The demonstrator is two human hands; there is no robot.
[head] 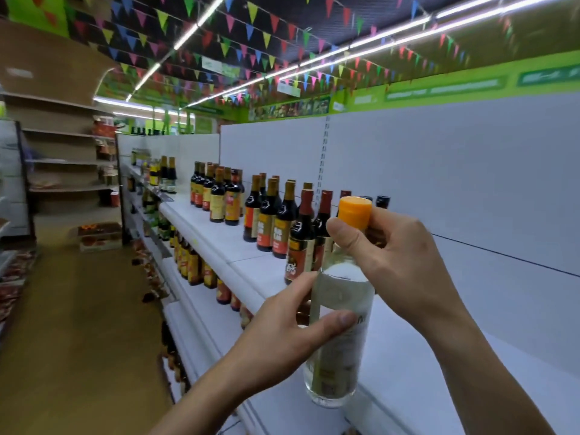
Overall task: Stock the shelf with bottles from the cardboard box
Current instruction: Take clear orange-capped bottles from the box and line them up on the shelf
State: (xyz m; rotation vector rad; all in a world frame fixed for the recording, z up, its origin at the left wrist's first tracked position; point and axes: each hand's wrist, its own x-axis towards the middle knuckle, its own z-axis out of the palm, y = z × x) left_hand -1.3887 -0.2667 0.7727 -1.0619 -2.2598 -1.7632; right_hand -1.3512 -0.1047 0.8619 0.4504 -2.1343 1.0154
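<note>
Many dark bottles (282, 221) are standing shelved; I am gripping a clear bottle (342, 356), left hand (282, 334) round its body, right hand (398, 255) pinching its cap (354, 211); bare shelf (502, 309) is waiting.

Left forearm (204, 397) & right forearm (470, 356) are reaching up & fwd, both bare. Left hand (276, 328) is curling round the body of a tall clear bottle w/ orange cap (340, 365), thumb across the front. Right hand (401, 252) is gripping the neck just under the cap, thumb on the near side.
</note>
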